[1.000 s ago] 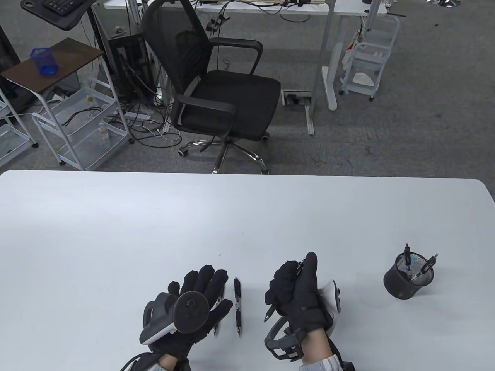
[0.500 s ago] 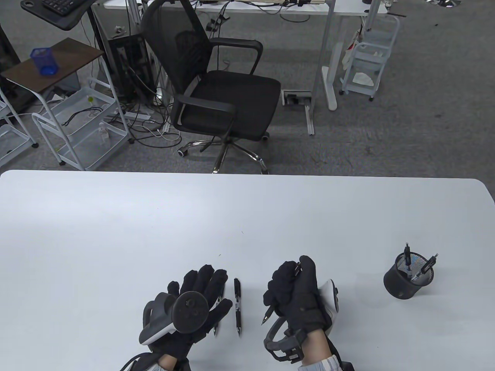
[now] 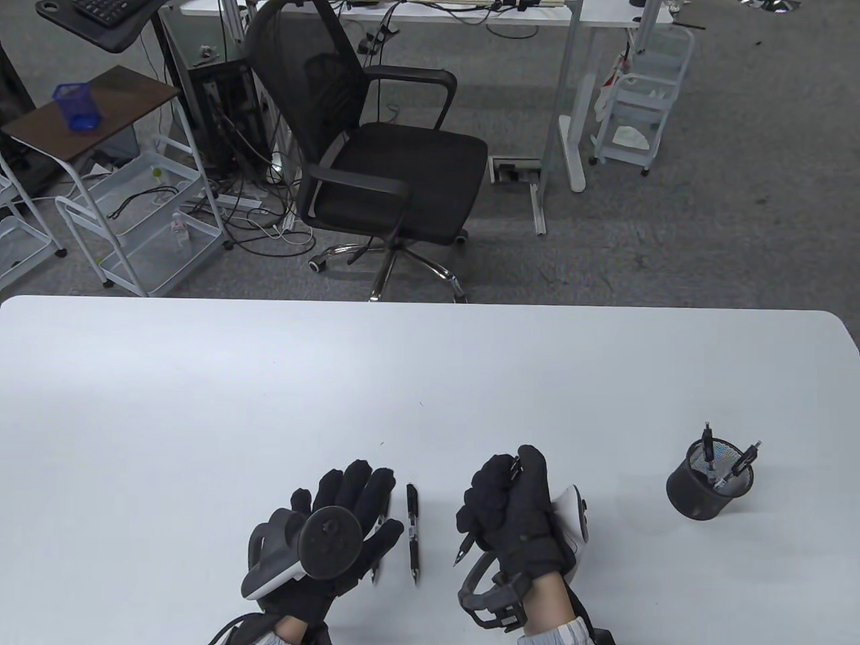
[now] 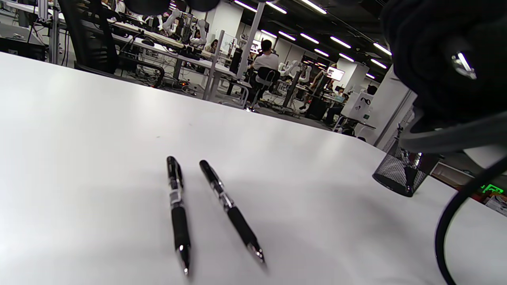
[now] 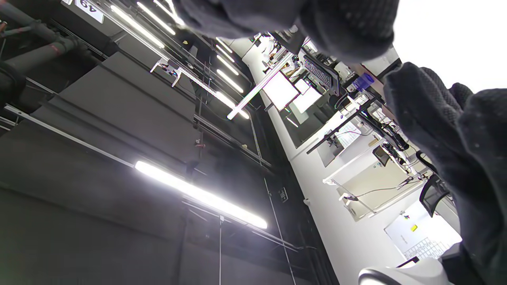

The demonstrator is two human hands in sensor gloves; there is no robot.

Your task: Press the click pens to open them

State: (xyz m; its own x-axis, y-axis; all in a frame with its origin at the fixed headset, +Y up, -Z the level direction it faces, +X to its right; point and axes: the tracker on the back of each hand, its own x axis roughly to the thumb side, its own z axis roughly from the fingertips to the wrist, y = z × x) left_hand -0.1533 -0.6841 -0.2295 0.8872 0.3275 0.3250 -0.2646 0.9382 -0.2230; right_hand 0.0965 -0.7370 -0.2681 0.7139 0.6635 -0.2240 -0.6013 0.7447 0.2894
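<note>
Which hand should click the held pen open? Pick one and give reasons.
Right. The right hand already grips the pen in its fist, thumb over the clicker end. The left hand lies flat on the table beside two other pens.

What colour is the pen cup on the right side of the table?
Black wire mesh; the pen cup shows best in the table view, and its mesh shows in the left wrist view.

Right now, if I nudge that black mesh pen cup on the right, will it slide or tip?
The mesh pen cup looks light, so it would probably slide easily on the smooth white table. The pens leaning above its rim might make it slightly tippy. It stands apart from both hands.
</note>
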